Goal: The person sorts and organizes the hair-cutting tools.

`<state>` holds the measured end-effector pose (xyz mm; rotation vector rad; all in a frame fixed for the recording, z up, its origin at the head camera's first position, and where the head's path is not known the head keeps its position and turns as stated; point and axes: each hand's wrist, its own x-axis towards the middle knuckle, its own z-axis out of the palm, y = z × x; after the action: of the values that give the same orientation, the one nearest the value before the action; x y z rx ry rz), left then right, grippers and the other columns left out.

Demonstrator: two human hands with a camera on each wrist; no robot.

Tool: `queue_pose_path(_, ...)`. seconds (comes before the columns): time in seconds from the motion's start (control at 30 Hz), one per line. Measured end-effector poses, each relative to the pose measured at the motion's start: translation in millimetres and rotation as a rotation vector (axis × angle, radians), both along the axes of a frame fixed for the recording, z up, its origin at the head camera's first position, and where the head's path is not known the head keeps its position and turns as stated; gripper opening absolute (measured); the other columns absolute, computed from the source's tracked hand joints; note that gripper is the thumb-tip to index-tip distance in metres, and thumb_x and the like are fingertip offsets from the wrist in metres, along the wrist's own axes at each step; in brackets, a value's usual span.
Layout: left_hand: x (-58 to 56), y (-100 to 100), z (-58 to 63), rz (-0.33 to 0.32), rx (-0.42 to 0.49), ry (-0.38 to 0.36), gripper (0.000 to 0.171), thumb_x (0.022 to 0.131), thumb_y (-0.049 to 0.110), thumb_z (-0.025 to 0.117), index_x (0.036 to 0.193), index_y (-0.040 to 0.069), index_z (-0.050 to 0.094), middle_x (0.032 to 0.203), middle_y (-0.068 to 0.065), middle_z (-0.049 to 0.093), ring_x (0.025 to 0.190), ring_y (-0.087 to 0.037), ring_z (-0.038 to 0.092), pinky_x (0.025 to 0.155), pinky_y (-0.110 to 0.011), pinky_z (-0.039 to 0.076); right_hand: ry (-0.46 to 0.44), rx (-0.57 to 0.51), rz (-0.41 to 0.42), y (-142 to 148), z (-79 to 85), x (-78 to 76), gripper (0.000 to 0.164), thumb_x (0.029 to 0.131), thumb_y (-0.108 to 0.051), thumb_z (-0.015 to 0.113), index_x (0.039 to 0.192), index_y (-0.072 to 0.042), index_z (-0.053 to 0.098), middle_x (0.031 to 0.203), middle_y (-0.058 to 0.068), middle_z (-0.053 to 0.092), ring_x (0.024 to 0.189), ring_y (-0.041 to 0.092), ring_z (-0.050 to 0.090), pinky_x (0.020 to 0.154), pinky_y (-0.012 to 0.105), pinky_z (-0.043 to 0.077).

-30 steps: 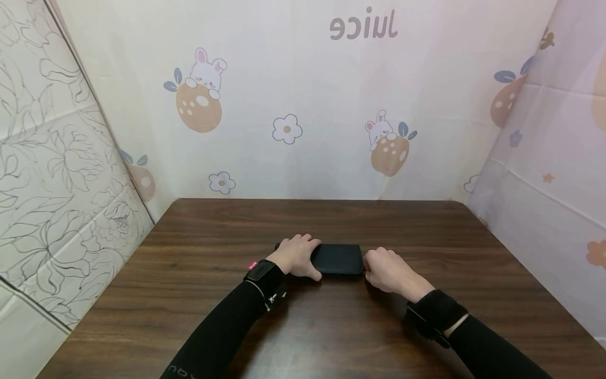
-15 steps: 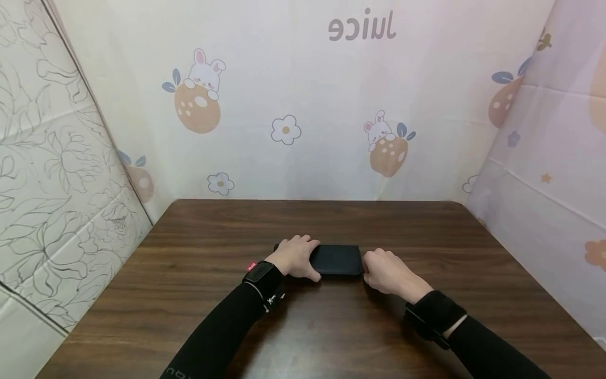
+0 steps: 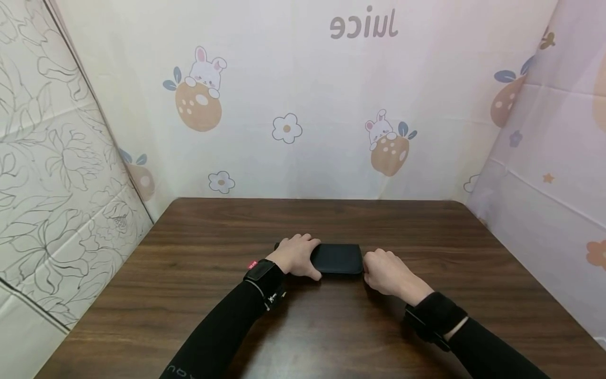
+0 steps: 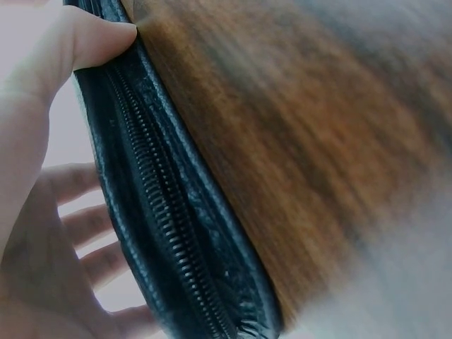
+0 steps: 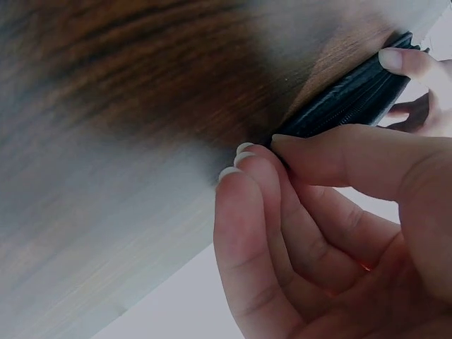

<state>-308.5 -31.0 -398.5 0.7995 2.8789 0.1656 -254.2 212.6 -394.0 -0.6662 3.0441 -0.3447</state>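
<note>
A black, leather-like zip wallet (image 3: 337,259) lies on the wooden table in the head view. Over its left part, my left hand (image 3: 298,257) grips it, thumb on the near edge and fingers spread along the far side. A zipper (image 4: 169,205) with two close rows of teeth runs down the wallet's edge in the left wrist view. At the wallet's right end my right hand (image 3: 388,271) pinches with curled fingers. The right thumb (image 5: 318,155) presses toward the fingertips there in the right wrist view. I cannot tell whether a zipper pull or the wallet's corner is between them.
The brown wood-grain table (image 3: 303,326) reaches back to a pale curtain (image 3: 322,84) printed with rabbits and fruit. A panel with line-drawn flowers (image 3: 61,210) stands to the left, and more printed cloth (image 3: 558,158) hangs on the right.
</note>
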Motion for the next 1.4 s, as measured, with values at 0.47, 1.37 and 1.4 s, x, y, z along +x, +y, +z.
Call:
queue_pose_path(0.47, -0.4, -0.1, 0.7, -0.004, 0.005, -0.007, 0.087, 0.083, 0.052, 0.079, 0.156, 0.019, 0.043, 0.154, -0.005, 0.045, 0.138, -0.027, 0.044, 0.107, -0.052, 0.040, 0.012, -0.003, 0.005, -0.2, -0.1, 0.1, 0.045, 0.088, 0.003, 0.065, 0.054, -0.018, 0.045, 0.050, -0.008, 0.028, 0.043, 0.007, 0.029, 0.045, 0.023, 0.024)
queue_pose_path(1.37, -0.3, -1.1, 0.5, -0.010, 0.007, 0.000, 0.086, 0.083, 0.051, 0.079, 0.155, 0.018, 0.045, 0.153, -0.006, 0.046, 0.138, -0.028, 0.045, 0.107, -0.051, 0.041, 0.038, -0.012, -0.006, -4.9, -0.8, 5.1, 0.048, 0.085, 0.004, 0.063, 0.051, -0.019, 0.039, 0.049, -0.011, 0.022, 0.043, 0.006, 0.026, 0.045, 0.023, 0.023)
queue_pose_path(1.4, -0.4, -1.2, 0.4, -0.010, 0.006, -0.001, 0.086, 0.083, 0.051, 0.078, 0.155, 0.018, 0.044, 0.153, -0.006, 0.046, 0.138, -0.028, 0.045, 0.107, -0.051, 0.041, 0.042, -0.011, -0.004, -4.9, -1.0, 5.2, 0.048, 0.085, 0.005, 0.063, 0.052, -0.020, 0.037, 0.049, -0.011, 0.022, 0.043, 0.006, 0.025, 0.045, 0.023, 0.023)
